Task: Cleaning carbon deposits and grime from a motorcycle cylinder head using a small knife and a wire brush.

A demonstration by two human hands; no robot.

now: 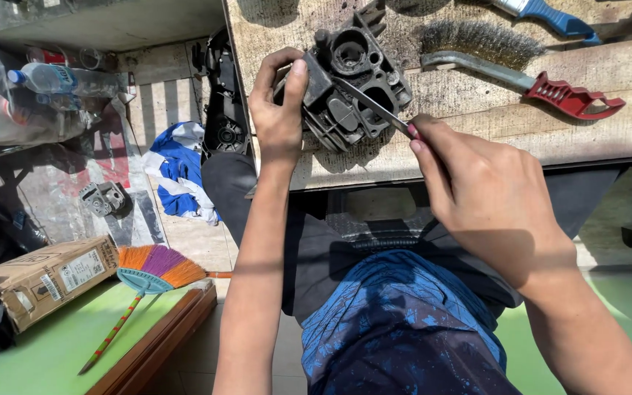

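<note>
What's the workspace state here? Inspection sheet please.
Surface: worn wooden bench.
Job's things: dark engine block at the bench edge; thin metal tool tip on it.
Clutter: wire brush, blue handle.
Grippers: left hand grips the block; right hand fingers pinch the tool.
Cables: nothing seen.
Surroundings: broom, cardboard box, bottle, blue cloth on the floor.

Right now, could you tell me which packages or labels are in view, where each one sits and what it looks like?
Cardboard box: lower left on the green surface, oblong, brown, lying on its side.
Box label: on the box's side facing the camera, white rectangle with dark print.
Plastic bottle: upper left, lying down, clear with a blue cap and a pale label band.
No screens or signs in view.
</note>
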